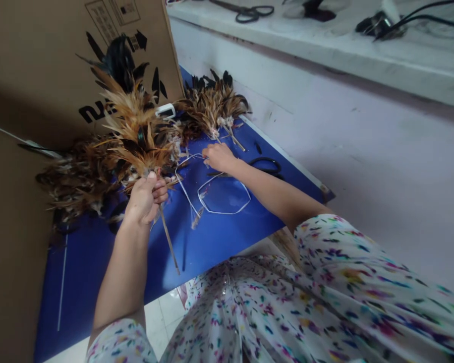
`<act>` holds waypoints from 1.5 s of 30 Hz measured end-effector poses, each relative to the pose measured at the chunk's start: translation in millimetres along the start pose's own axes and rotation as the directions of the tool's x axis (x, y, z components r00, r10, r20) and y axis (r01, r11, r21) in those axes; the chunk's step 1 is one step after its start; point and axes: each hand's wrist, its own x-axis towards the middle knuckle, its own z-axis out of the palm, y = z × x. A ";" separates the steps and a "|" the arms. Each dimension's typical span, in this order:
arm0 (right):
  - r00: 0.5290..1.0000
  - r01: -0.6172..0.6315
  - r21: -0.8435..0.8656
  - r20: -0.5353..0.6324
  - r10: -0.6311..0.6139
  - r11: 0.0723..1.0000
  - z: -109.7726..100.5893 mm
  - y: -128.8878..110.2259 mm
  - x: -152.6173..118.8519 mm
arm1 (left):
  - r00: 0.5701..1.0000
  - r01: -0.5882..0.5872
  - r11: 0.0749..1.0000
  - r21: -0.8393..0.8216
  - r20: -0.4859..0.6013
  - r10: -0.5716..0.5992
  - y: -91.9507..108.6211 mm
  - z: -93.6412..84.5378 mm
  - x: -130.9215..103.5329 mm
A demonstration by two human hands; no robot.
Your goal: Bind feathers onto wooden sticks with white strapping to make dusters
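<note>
My left hand (146,197) is closed round the thin stick of a feather duster (136,121), whose tan and black feathers fan upward while the bare stick end points down toward the table edge. To the right, my right hand (218,157) pinches a thin white cord (185,189) near its upper end. The cord runs left toward the duster. Below my right hand a loop of white strip (227,212) lies on the blue table (212,237). Black-handled scissors (267,164) rest partly behind my right forearm.
Loose brown feathers (79,176) are heaped at the left. Feather bundles on sticks (215,101) lie at the back by the wall. A large cardboard box (41,55) stands behind. On a white ledge (325,50) are scissors (249,12) and black cables (419,20).
</note>
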 end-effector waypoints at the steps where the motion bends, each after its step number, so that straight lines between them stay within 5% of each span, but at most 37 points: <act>1: 1.000 -0.004 -0.008 0.015 0.004 1.000 1.2 -0.6 1.8 | 1.000 -0.004 1.000 -0.004 0.006 0.004 -0.4 -0.4 0.1; 6: 0.999 0.004 -0.022 0.050 -0.002 1.000 -1.8 -2.3 4.3 | 1.000 0.014 1.000 -0.023 0.017 -0.013 -2.2 -1.1 1.4; 10: 1.000 0.007 0.253 0.023 -0.013 0.967 -10.2 4.3 0.8 | 1.000 0.016 0.999 -0.028 0.003 -0.016 -2.3 -1.6 2.0; 17: 0.994 -0.059 0.790 -0.006 0.105 0.611 -36.5 13.3 -21.3 | 1.000 0.017 0.999 -0.038 -0.004 -0.017 -0.8 0.9 0.5; 23: 0.952 -0.269 0.919 0.299 -0.068 0.287 -65.1 4.6 -47.8 | 1.000 -0.012 1.000 -0.023 0.001 0.012 -1.9 3.5 -0.7; 35: 0.969 -0.195 0.962 0.219 -0.116 0.189 -87.3 -13.2 -83.0 | 0.997 -0.072 0.997 0.024 0.012 0.071 -11.8 37.4 -7.9; 45: 0.977 -0.181 0.978 0.191 -0.093 0.099 -66.8 -44.7 -105.8 | 0.989 -0.103 0.994 0.028 -0.105 0.105 -21.9 62.3 -3.4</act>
